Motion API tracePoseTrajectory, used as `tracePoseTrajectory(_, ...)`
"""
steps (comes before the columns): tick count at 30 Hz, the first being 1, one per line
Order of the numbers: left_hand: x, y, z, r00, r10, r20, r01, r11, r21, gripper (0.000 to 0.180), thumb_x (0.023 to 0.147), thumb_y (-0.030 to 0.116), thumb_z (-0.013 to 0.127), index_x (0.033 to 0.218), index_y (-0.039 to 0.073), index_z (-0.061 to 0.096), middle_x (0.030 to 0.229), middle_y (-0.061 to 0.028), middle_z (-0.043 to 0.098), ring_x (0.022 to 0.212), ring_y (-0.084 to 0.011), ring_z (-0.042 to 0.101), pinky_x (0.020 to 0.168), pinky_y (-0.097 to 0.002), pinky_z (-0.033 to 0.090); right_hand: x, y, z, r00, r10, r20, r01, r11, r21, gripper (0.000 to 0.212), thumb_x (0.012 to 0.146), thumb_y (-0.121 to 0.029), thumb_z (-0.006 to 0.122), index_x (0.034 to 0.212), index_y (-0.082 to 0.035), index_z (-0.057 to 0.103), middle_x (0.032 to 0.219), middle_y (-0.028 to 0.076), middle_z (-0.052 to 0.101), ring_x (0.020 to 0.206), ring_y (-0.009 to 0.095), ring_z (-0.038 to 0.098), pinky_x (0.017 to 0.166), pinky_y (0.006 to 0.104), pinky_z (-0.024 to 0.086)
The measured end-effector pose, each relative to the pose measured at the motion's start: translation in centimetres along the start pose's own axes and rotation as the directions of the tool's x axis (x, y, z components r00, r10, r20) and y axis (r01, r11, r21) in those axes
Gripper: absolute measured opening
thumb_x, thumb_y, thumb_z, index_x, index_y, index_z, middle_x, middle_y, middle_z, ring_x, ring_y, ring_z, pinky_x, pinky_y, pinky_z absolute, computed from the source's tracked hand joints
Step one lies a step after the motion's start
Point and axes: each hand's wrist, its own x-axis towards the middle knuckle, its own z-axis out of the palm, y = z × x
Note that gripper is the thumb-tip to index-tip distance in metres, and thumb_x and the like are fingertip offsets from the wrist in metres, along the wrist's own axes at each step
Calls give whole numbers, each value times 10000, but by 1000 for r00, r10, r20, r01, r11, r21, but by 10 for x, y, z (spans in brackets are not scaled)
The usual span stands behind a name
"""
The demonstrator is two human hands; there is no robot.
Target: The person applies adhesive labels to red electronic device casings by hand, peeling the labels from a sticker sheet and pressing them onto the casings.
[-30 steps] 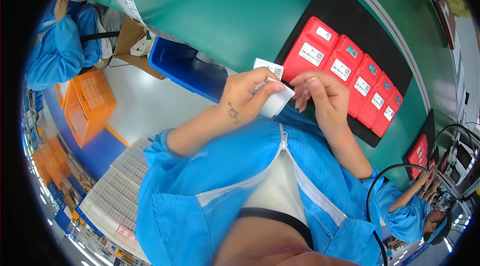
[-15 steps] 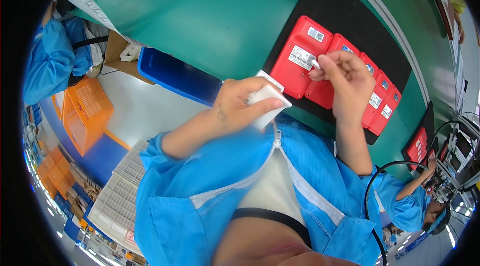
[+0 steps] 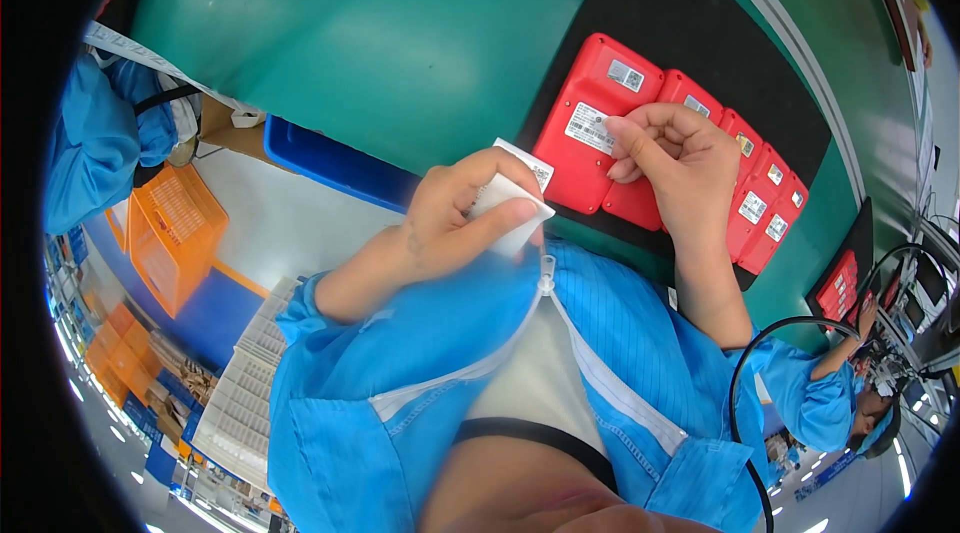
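Note:
My left hand (image 3: 465, 208) is closed around a folded white label sheet (image 3: 505, 201), its printed edge sticking out past my fingers. My right hand (image 3: 685, 163) reaches over the leftmost red plastic casing (image 3: 570, 168). Its thumb and index finger are pinched together at the right end of a white printed label (image 3: 588, 127) on that casing. Whatever lies between those fingertips is hidden. Several more red casings (image 3: 740, 218) sit in a row to the right, partly behind my right hand, with white labels on them.
The casings rest on a black mat (image 3: 650, 3) over a green table (image 3: 380, 43). A blue bin (image 3: 330, 163) stands by the table's edge, and an orange crate (image 3: 175, 233) is farther left. A black cable (image 3: 737, 383) loops at lower right. Co-workers in blue sit on both sides.
My right hand has moved slightly left and down onto the label of the leftmost casing; the small white piece at its fingertips no longer shows distinctly. My left hand shifted slightly left with the label sheet.

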Motion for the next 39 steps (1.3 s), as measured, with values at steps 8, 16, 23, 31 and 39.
tracePoseTrajectory(8,-1,0,3,1000,18,-6,-18,999,-46,136,867,156,445,939,46,476,760,-101,600,616,-123,600,536,-202,465,2,-3,1,1000,-5,22,7,997,-73,126,742,-84,628,751,29,572,622,84,585,534,102,577,471,179,458)
tracePoseTrajectory(16,4,9,19,989,-35,-143,42,998,43,174,857,185,477,878,17,517,703,-91,603,562,-110,590,492,-198,455,-2,-5,-4,952,-291,91,257,604,-755,189,736,-164,641,746,-18,522,542,64,531,509,110,552,445,212,421)
tracePoseTrajectory(23,9,8,32,995,-22,-99,28,998,62,174,828,167,529,883,2,547,720,-89,605,589,-112,595,498,-208,466,-38,20,-7,918,-268,291,167,929,331,176,708,-32,649,861,-16,563,761,32,545,623,52,527,515,153,406)
tracePoseTrajectory(31,13,7,41,993,-115,12,110,971,210,236,778,207,601,926,30,553,807,-96,608,675,-144,609,569,-227,484,-33,17,-34,917,-320,-238,360,922,145,64,757,-23,588,780,36,581,664,101,594,610,146,596,529,224,488)
tracePoseTrajectory(39,18,19,42,999,12,29,-21,944,330,234,766,216,615,934,57,579,844,-92,604,779,-164,594,612,-240,480,-16,18,-42,995,-35,-92,36,999,13,111,761,-86,608,787,20,586,632,76,588,556,99,586,496,188,479)
